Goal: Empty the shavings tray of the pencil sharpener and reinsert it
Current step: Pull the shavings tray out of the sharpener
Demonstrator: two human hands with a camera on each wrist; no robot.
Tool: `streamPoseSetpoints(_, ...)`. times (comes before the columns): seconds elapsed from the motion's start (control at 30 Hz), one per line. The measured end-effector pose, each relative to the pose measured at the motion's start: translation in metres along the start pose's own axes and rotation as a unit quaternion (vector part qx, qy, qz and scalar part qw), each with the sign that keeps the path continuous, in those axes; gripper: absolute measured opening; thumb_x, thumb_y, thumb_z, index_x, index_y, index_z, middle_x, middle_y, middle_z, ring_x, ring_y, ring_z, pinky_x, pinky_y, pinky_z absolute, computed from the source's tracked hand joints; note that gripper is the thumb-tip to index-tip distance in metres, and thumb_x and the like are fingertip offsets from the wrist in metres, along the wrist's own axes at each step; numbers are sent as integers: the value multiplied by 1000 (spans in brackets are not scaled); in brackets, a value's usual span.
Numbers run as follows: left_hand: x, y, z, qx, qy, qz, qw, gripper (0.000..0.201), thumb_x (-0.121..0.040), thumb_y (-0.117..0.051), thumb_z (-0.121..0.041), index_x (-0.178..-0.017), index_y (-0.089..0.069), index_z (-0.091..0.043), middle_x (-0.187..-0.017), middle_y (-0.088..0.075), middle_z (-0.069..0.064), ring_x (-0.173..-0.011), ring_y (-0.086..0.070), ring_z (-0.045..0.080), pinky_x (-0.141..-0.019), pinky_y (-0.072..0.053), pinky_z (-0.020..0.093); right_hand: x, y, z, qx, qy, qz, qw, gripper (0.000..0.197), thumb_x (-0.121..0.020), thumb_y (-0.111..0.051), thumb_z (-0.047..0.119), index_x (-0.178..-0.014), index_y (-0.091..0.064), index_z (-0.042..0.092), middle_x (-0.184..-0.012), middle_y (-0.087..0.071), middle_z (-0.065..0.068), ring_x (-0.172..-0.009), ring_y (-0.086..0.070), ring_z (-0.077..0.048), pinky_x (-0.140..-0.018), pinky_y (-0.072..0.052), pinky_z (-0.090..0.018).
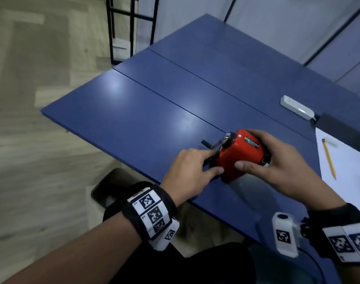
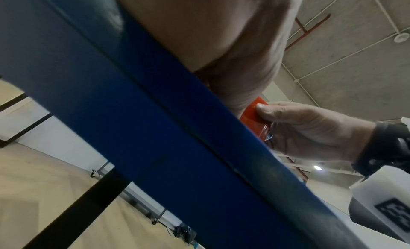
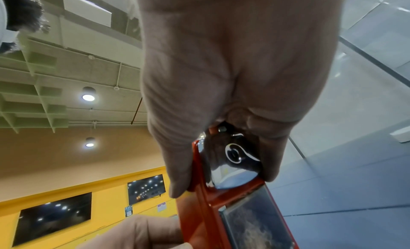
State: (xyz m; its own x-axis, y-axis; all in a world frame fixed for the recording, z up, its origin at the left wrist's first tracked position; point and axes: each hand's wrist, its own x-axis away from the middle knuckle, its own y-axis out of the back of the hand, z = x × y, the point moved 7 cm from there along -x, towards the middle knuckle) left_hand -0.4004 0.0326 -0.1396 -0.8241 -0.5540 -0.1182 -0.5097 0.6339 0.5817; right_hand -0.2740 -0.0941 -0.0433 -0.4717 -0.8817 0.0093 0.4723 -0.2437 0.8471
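Head view: red metal crank pencil sharpener (image 1: 239, 155) sits on the blue tabletop (image 1: 134, 111) near the near edge, between both hands. Right hand (image 1: 281, 160) wraps the sharpener's right end, thumb on the near side and fingers over the far side, clamping the body. Left hand (image 1: 193, 171) is at the left end, below the silver crank handle with black knob (image 1: 210, 143); index and thumb reach in at the base, looks like a pinch on something dark there, but I can't tell exactly what they hold.

Right wrist view: clear smoky plastic shavings tray (image 3: 252, 224) is seated in the lower part of the red body, brownish shavings visible through it, under the chrome pencil-clamp faceplate (image 3: 230, 163). So the tray is not out yet.

Key relation: sharpener's long axis runs left-right across the table, crank end toward the left hand, faceplate and tray front toward the right hand. Tray probably slides out along that axis, so the right hand is nearer the pull face and the left would have to brace the body. Judgement only.

Left wrist view: mostly table edge, right thumb on the red shell.

Off to the right, well apart: yellow pencil (image 1: 328, 158) on white paper sheet (image 1: 347, 160), white oblong device (image 1: 297, 107) farther back.
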Motion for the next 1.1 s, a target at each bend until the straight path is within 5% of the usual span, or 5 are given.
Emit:
streamPoseSetpoints(0.23,-6,-8,9,-18,-31,0,999,51,-85,-65,-60,-132,-67,-37,-116,-76,-9,-108,-69,13,-88,-54,29,5,-1,2,31,-33,-24,999,84,-70,-77,67,-145,-57,33,-120,-72,17,-105,-68,6,-87,-52,-15)
streamPoseSetpoints(0.5,-7,-11,6,-17,-72,26,997,36,-91,-62,-51,-123,-72,-37,-115,-75,-16,-108,-67,13,-90,-53,37,8,-2,0,48,-49,-37,997,78,-79,-86,54,-146,-57,30,-125,-73,9,-110,-72,-14,-99,-59,-44)
streamPoseSetpoints(0.8,-11,39,-31,-91,-43,129,986,49,-84,-75,-51,-128,-67,-31,-112,-73,-9,-100,-67,12,-89,-56,34,16,-7,-2,36,-72,-54,995,93,-79,-88,55,-158,-46,27,-142,-67,3,-124,-67,-17,-109,-54,-39)
streamPoseSetpoints(0.9,-19,57,-67,-137,-117,73,981,62,-77,-81,-46,-129,-53,-30,-121,-62,-8,-109,-63,18,-92,-54,42,23,-11,-4,8,-93,-70,993,107,-77,-93,50,-164,-36,24,-156,-57,1,-138,-58,-18,-113,-45,-31)
streamPoseSetpoints(1.1,-38,3,-86,-266,-258,241,897,114,-75,-81,-33,-162,-7,-29,-165,-22,6,-146,-39,31,-115,-40,47,35,-14,-9,-44,-121,-108,986,110,-75,-96,34,-164,-32,19,-152,-59,-2,-137,-59,-22,-107,-45,-29)
